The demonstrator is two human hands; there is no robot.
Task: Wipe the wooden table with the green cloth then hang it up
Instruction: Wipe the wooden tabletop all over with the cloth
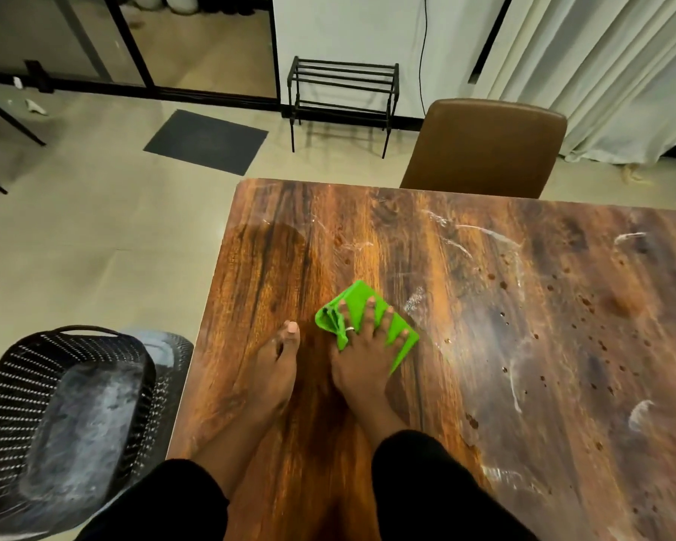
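Firmly, right hand presses green cloth on wooden table

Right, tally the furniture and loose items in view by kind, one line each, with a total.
Wooden table: 1
Brown chair: 1
Black perforated chair: 1
Black metal rack: 1
Dark floor mat: 1
Green cloth: 1, under the right hand
Total: 6
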